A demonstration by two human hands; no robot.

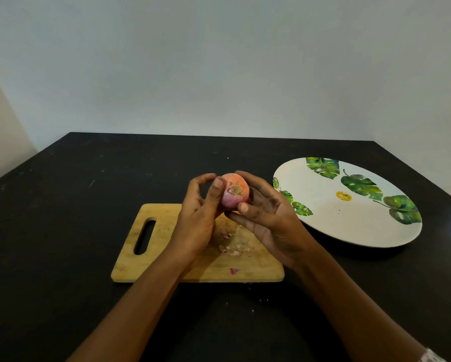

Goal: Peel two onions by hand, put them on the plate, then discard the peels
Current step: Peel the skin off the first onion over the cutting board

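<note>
Two forearms reach in from the near edge of the black table (pixel 62 231), and past them lies one wooden cutting board (pixel 167 267) with a handle slot. On the board I count three small patches of peel scraps (pixel 231 250), pink and papery, so the peeling has begun but only just.

Above the board's far edge both hands hold one onion (pixel 235 190) in the air, root end turned towards the person. The left hand (pixel 198 212) grips its left side, thumb pressed on the skin and fingers curled behind. The right hand (pixel 266 218) cradles it from the right and below, thumb at the lower edge. Orange outer skin covers the upper part and purple shows lower down, so I judge this first onion partly peeled.

Further off to the right sits one plate (pixel 336 226), white with green leaves, holding no onion. A second onion is nowhere in view, nor is any bin.

Left to do, by my reckoning: finish this onion, peel another, plate both, then clear the peels.
</note>
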